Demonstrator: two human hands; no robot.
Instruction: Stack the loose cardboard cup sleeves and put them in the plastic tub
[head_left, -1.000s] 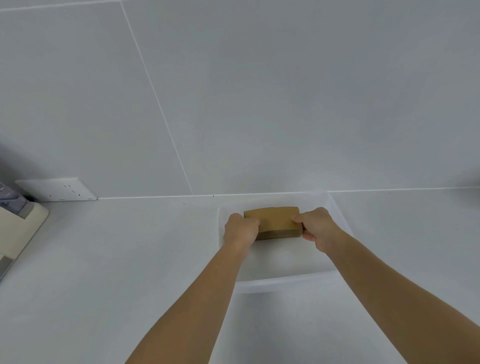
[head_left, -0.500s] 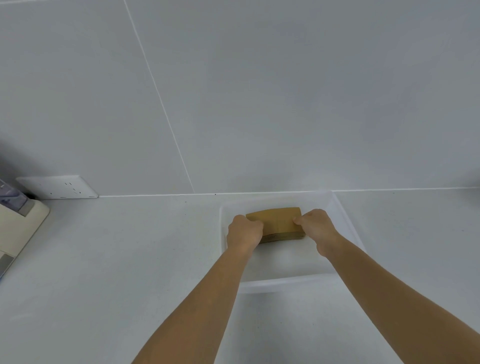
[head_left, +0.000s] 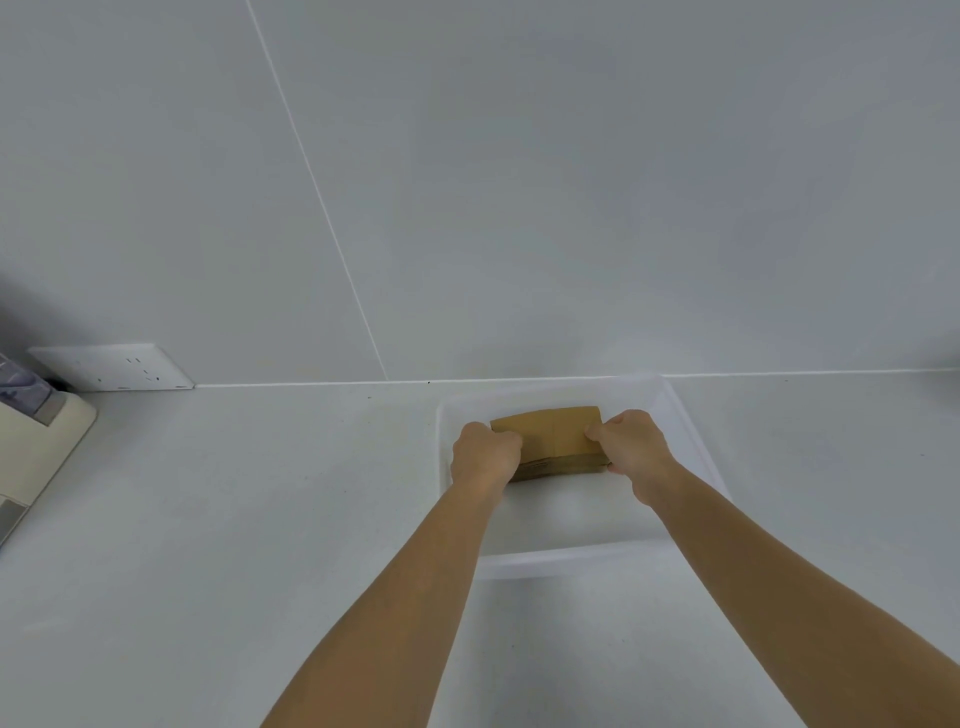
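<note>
A stack of flat brown cardboard cup sleeves (head_left: 554, 435) sits inside the clear plastic tub (head_left: 566, 558), toward its back half. My left hand (head_left: 483, 457) grips the stack's left end and my right hand (head_left: 631, 447) grips its right end. The fingers hide both ends of the stack. Whether the stack rests on the tub floor or hangs just above it, I cannot tell.
The tub stands on a white counter (head_left: 234, 519) against a white tiled wall. A wall socket (head_left: 117, 366) sits at the far left, and a beige appliance (head_left: 31, 447) juts in from the left edge.
Both hands have held the stack in the tub throughout. The stack has sunk slightly lower in the tub and my view has shifted a little.
</note>
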